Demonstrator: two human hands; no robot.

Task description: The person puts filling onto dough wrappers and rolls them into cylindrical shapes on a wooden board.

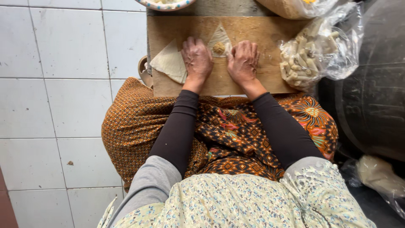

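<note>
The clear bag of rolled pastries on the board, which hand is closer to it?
Right. The right hand rests on the wooden board just left of the clear bag of rolled pastries, apart from it. The left hand lies farther left, beyond the filled wrapper.

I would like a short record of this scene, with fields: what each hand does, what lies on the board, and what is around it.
left hand: left hand rests on the wrapper, at its left edge
right hand: right hand presses beside the wrapper's right edge
wrapper: triangular, with a spot of brown filling in the middle
board: wooden board over the lap
stack: more wrappers at the board's left end
bag: clear bag of finished rolls at the right end
floor: white tiles
</note>
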